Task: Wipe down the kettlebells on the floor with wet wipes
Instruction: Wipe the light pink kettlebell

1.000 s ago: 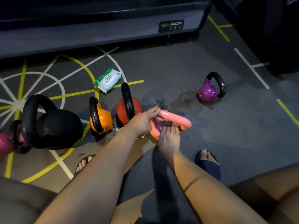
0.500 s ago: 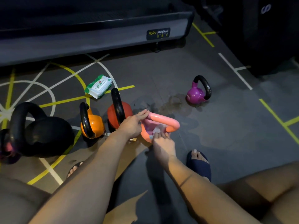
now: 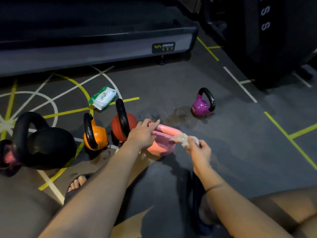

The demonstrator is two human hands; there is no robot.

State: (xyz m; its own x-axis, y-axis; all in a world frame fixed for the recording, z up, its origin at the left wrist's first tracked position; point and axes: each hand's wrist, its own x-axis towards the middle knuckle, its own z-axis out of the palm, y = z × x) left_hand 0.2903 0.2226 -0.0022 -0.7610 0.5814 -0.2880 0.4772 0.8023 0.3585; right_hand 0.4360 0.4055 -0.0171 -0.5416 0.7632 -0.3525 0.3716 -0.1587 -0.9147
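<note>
My left hand rests straight-fingered on the pink kettlebell; right hand pinches the wet wipe at its handle. Judgement — wrap wipe round handle, draw along whole curve.

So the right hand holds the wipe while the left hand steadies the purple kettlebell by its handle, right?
Not quite: in the head view the left hand steadies the pink kettlebell by its handle; the purple kettlebell stands apart, untouched. The right hand does hold the wipe.
</note>
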